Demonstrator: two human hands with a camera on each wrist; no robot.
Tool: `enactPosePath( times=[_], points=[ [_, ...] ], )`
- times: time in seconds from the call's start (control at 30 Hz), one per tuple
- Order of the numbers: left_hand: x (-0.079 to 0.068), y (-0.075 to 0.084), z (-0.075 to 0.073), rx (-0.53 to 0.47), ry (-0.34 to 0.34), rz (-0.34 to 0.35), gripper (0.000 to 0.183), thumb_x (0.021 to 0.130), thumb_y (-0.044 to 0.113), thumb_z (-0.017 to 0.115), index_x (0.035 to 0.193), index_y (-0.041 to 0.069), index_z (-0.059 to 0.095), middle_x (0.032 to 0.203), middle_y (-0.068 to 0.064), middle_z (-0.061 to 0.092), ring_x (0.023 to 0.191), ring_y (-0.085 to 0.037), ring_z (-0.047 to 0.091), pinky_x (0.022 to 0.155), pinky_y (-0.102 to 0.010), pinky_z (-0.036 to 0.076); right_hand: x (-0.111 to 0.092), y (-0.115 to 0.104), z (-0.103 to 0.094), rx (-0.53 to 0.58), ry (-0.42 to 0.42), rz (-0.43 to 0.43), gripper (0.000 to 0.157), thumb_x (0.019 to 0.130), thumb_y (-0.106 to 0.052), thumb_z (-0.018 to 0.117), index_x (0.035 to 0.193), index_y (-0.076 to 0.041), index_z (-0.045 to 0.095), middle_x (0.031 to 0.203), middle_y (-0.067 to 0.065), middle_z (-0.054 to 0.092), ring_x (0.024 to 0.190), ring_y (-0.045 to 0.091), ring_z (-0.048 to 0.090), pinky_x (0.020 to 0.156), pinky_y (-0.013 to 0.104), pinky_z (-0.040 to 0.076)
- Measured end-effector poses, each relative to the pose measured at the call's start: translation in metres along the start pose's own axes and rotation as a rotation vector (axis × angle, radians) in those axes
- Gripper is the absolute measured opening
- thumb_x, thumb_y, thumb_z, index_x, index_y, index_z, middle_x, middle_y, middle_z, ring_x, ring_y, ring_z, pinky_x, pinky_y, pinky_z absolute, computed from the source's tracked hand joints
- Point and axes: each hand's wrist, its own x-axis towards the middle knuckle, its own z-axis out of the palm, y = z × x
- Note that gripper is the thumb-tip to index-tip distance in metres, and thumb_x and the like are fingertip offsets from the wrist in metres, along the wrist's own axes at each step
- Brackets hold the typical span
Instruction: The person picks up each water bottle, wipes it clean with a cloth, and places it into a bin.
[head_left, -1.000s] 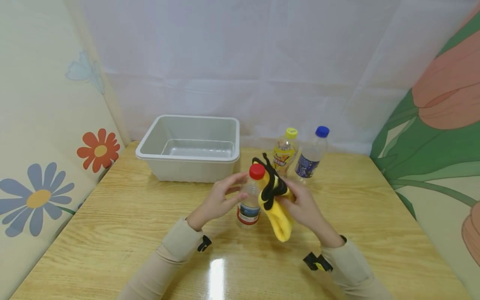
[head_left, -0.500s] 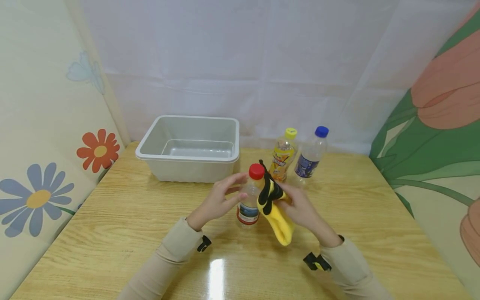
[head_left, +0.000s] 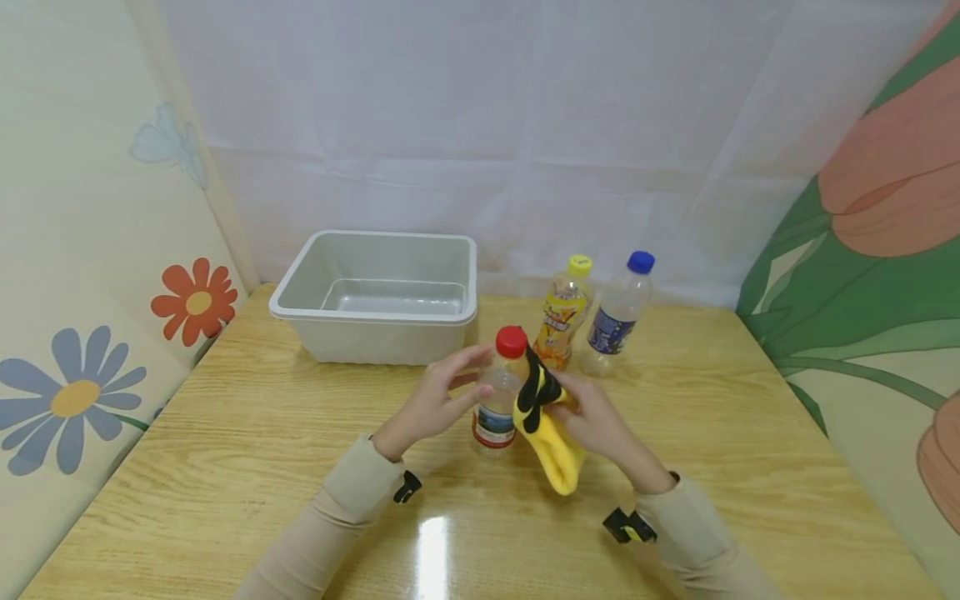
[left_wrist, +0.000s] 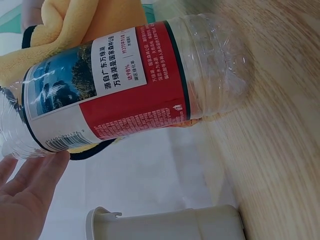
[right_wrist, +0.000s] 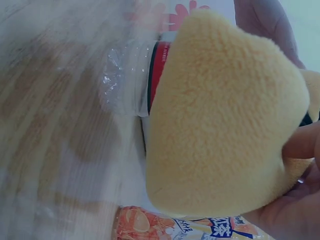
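A clear plastic bottle [head_left: 497,421] with a red cap and a red, white and blue label stands upright at mid-table. My left hand [head_left: 437,398] holds its upper part from the left, thumb in front and fingers behind. In the left wrist view the fingertips [left_wrist: 61,159] meet the bottle near the label's edge. My right hand [head_left: 596,417] grips a bunched yellow cloth [head_left: 557,450] with black edging against the bottle's right side. Seen from the right wrist, the fleecy cloth [right_wrist: 225,115] hides most of the bottle [right_wrist: 131,80].
Behind the right hand stand a bottle with a yellow cap and orange-yellow label [head_left: 562,321] and a clear bottle with a blue cap [head_left: 613,325]. A grey plastic bin [head_left: 382,340] sits at the back left of the wooden table [head_left: 247,467]. A white cloth backdrop [head_left: 480,125] hangs behind.
The right hand and the yellow cloth have shifted slightly down and left along the bottle, baring more of the yellow-capped bottle's label. The left hand and the red-capped bottle stay nearly still.
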Motion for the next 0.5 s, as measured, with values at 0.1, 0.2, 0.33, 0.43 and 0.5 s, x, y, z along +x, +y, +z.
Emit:
enactPosePath(
  times=[0.1,0.2,0.33,0.43,0.5],
  points=[
    [0.002,0.0,-0.001,0.002,0.004,0.006,0.049,0.083,-0.004,0.061,0.127,-0.011,0.041,0.12,-0.026,0.052,0.11,-0.034,0.052,0.088,-0.035,0.049,0.001,0.0,0.002,0.005,-0.002,0.022,0.04,0.073,0.014,0.06,0.112,0.006,0.059,0.104,0.02,0.063,0.096,0.034,0.059,0.088,0.048,0.048],
    [0.005,-0.001,-0.002,0.003,0.011,0.004,0.049,0.083,-0.004,0.061,0.127,-0.011,0.041,0.121,-0.026,0.052,0.11,-0.034,0.052,0.089,-0.035,0.049,0.001,0.0,0.003,0.01,0.005,0.021,0.037,0.074,0.014,0.06,0.11,0.006,0.06,0.104,0.02,0.063,0.097,0.034,0.059,0.088,0.048,0.047],
    [0.004,0.001,-0.002,0.007,0.012,-0.021,0.048,0.083,-0.003,0.061,0.127,-0.01,0.042,0.122,-0.026,0.051,0.111,-0.033,0.051,0.088,-0.033,0.049,-0.001,0.006,0.008,0.005,-0.008,0.013,0.033,0.074,0.014,0.061,0.105,0.004,0.063,0.1,0.017,0.065,0.093,0.032,0.06,0.086,0.048,0.049],
    [0.002,0.002,-0.001,0.007,0.002,-0.036,0.048,0.083,-0.003,0.061,0.127,-0.011,0.042,0.123,-0.026,0.05,0.112,-0.034,0.051,0.088,-0.031,0.049,-0.004,0.012,0.013,-0.01,-0.044,0.019,0.031,0.073,0.013,0.062,0.103,0.003,0.064,0.097,0.015,0.066,0.091,0.03,0.061,0.084,0.046,0.05],
    [0.001,0.003,-0.001,0.003,0.002,-0.034,0.048,0.083,-0.003,0.061,0.126,-0.012,0.042,0.123,-0.026,0.05,0.112,-0.034,0.051,0.088,-0.033,0.049,-0.006,0.015,0.015,-0.019,-0.065,0.015,0.032,0.073,0.013,0.062,0.104,0.004,0.063,0.098,0.015,0.066,0.091,0.03,0.061,0.084,0.045,0.05]
  ],
)
